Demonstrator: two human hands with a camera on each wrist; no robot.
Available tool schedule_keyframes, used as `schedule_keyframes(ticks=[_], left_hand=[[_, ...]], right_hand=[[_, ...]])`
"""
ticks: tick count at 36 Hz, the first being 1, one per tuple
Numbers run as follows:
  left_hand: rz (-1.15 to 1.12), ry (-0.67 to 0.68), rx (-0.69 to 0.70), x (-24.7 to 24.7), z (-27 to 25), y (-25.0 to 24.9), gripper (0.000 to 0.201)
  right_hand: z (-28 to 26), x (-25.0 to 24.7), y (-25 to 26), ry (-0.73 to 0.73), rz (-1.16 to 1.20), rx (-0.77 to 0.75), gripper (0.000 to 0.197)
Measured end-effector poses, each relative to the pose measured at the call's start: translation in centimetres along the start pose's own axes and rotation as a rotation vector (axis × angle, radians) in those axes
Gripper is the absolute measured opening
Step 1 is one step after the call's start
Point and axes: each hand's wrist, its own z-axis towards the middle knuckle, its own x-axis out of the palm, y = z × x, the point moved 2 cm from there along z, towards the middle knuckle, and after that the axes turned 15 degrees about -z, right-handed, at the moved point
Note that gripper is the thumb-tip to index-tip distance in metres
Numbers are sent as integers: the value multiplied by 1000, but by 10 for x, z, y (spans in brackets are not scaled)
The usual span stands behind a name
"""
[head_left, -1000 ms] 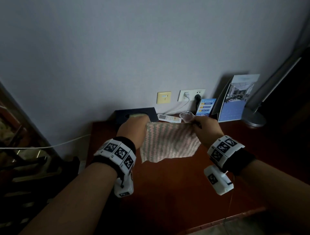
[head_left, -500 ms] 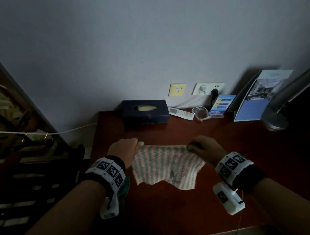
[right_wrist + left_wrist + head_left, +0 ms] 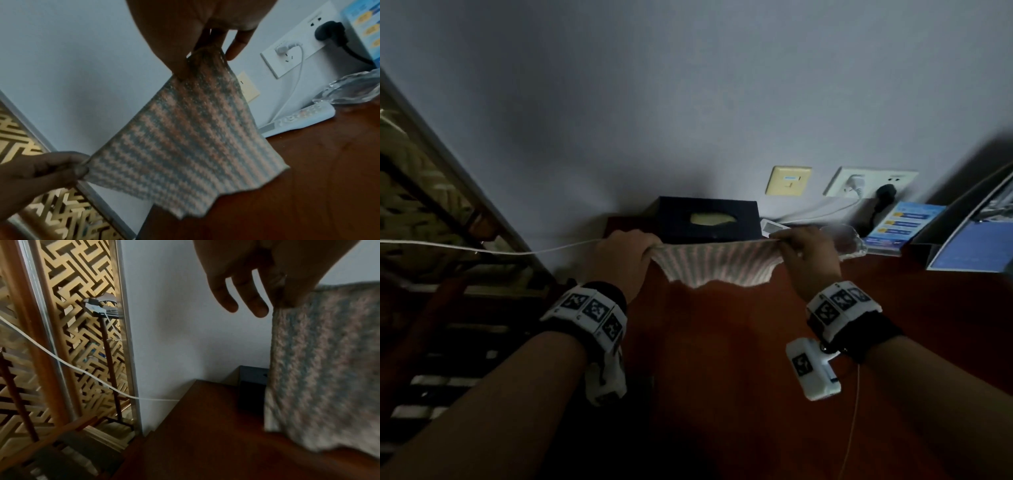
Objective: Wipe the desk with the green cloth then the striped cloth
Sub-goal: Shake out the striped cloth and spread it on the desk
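The striped cloth [image 3: 717,262], knitted in pink and grey-green bands, hangs stretched in the air above the dark red-brown desk [image 3: 722,359]. My left hand [image 3: 625,255] pinches its top left corner and my right hand [image 3: 806,250] pinches its top right corner. In the left wrist view the striped cloth [image 3: 322,369] drops from the thumb side of my left hand [image 3: 283,293] while the other fingers hang free. The right wrist view has the striped cloth [image 3: 185,142] spread between my right hand [image 3: 191,65] and my left hand [image 3: 47,168]. No green cloth is in view.
A dark tissue box [image 3: 707,219] stands against the wall behind the cloth. A white remote [image 3: 296,120], a glass ashtray [image 3: 349,89], blue cards [image 3: 900,222] and a brochure [image 3: 976,240] line the back right. A white cable [image 3: 482,250] and a lattice screen [image 3: 72,337] lie to the left.
Both hands have lifted the striped cloth off the desk and moved it toward the wall, pulling it taut by its top corners. The head view has tilted and shifted left.
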Motion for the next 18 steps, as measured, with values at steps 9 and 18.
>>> schedule_keyframes(ticks=[9, 18], left_hand=[[6, 145, -190, 51, -31, 38, 55], [86, 427, -370, 93, -70, 64, 44]], right_hand=[[-29, 56, -17, 196, -127, 2, 23], [-79, 99, -39, 402, -205, -4, 27]])
